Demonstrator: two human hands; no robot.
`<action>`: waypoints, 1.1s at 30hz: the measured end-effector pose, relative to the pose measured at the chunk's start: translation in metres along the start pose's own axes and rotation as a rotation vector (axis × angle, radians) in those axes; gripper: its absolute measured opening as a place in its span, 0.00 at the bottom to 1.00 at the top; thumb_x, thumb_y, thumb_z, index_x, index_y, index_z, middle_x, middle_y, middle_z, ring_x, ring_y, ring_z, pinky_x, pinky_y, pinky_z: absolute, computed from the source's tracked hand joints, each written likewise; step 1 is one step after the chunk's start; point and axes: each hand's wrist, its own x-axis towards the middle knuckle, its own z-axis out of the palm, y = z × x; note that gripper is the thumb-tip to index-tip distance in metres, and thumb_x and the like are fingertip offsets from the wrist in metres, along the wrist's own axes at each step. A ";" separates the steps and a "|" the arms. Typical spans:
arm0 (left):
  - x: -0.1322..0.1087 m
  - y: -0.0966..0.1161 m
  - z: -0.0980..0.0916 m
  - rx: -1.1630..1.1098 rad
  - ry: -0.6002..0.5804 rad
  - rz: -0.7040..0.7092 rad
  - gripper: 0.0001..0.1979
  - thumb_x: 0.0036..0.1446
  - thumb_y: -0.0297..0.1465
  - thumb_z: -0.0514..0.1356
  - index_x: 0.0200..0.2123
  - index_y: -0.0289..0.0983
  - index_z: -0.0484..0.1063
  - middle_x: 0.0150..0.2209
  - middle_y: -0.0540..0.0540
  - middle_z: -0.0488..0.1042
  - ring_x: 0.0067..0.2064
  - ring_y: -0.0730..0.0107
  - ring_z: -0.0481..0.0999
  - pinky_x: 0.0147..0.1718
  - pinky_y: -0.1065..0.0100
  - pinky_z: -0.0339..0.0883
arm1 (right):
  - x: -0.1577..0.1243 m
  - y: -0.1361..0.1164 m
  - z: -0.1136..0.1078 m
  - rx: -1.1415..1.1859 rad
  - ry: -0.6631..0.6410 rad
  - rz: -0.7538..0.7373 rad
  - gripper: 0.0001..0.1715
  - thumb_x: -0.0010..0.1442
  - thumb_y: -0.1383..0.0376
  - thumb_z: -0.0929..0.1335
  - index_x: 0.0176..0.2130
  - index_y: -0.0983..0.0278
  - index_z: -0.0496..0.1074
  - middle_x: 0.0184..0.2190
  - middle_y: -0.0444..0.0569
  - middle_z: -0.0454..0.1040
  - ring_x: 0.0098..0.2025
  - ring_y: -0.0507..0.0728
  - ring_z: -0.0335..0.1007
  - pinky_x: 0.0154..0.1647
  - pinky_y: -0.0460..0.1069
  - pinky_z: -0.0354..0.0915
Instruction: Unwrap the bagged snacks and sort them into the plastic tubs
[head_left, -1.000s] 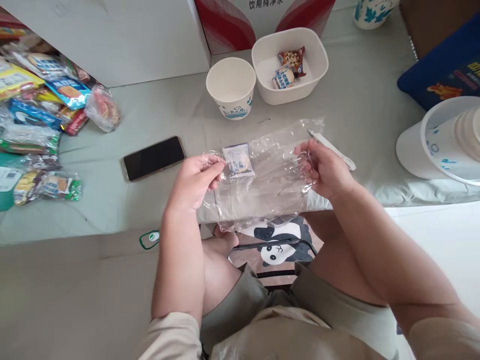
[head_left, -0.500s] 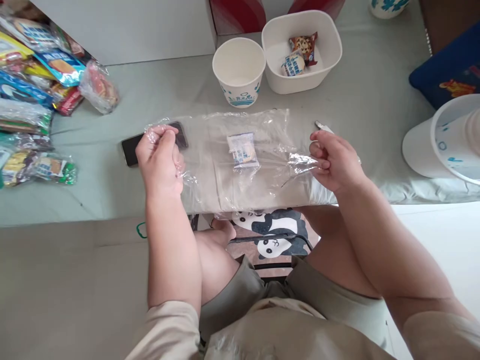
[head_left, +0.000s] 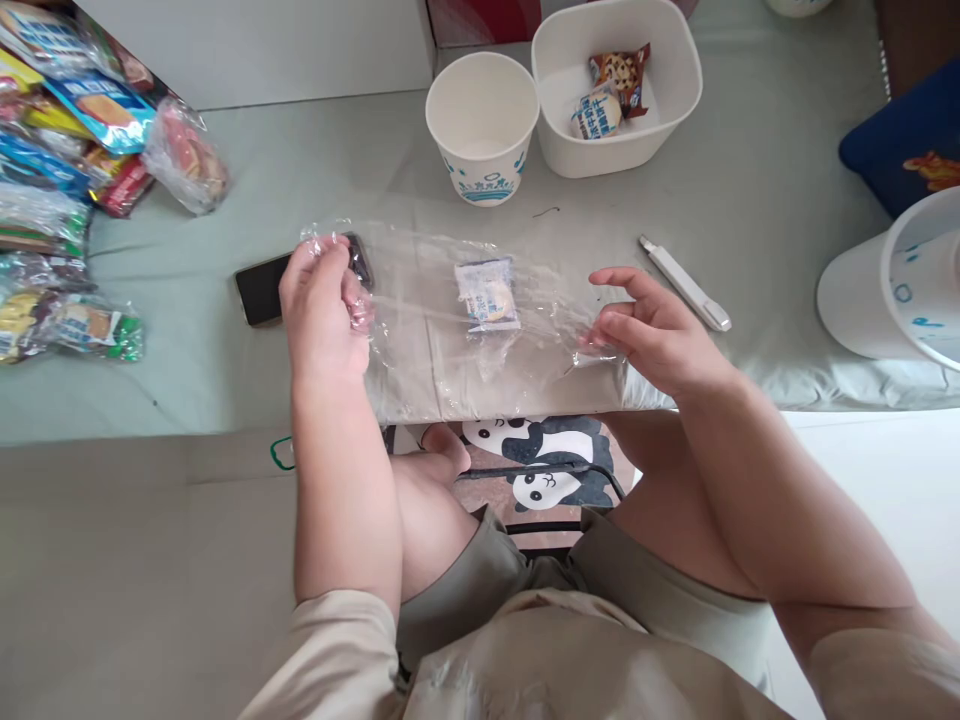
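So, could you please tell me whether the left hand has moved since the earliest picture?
Yes, the left hand has moved leftward: first right of the phone, it now covers part of it in this view.

A loose beige top (head_left: 585,665) is worn at 6 o'clock; short, creased sleeves (head_left: 337,635) are noted at 7 and 4 o'clock. Grey-green shorts (head_left: 675,585), wide-legged, are partly covered by the top.

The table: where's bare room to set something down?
Bare cloth lies behind the phone, between snack pile and paper cup, and behind the utility knife, right of the white tub. Crowded: far left, and front centre, where plastic film spreads between left hand and right hand.
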 end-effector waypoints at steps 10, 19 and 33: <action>-0.009 -0.019 -0.012 0.008 -0.343 -0.168 0.40 0.62 0.48 0.66 0.67 0.54 0.45 0.36 0.50 0.82 0.31 0.60 0.84 0.31 0.63 0.76 | 0.009 0.002 -0.002 0.127 0.297 -0.197 0.13 0.59 0.54 0.76 0.39 0.54 0.72 0.27 0.40 0.69 0.33 0.52 0.74 0.45 0.51 0.75; -0.034 -0.014 -0.017 0.047 -0.281 -0.002 0.08 0.54 0.29 0.70 0.36 0.42 0.75 0.25 0.54 0.78 0.11 0.83 0.60 0.07 0.77 0.41 | -0.014 -0.006 0.006 0.240 -0.058 0.005 0.41 0.58 0.33 0.68 0.63 0.45 0.64 0.53 0.46 0.80 0.33 0.55 0.81 0.27 0.49 0.67; -0.035 -0.007 -0.042 0.101 -0.400 0.184 0.25 0.43 0.40 0.79 0.44 0.42 0.79 0.23 0.51 0.80 0.21 0.74 0.76 0.17 0.78 0.65 | -0.011 -0.002 0.010 0.042 0.209 -0.210 0.09 0.55 0.64 0.75 0.39 0.59 0.78 0.31 0.43 0.79 0.28 0.49 0.75 0.30 0.47 0.72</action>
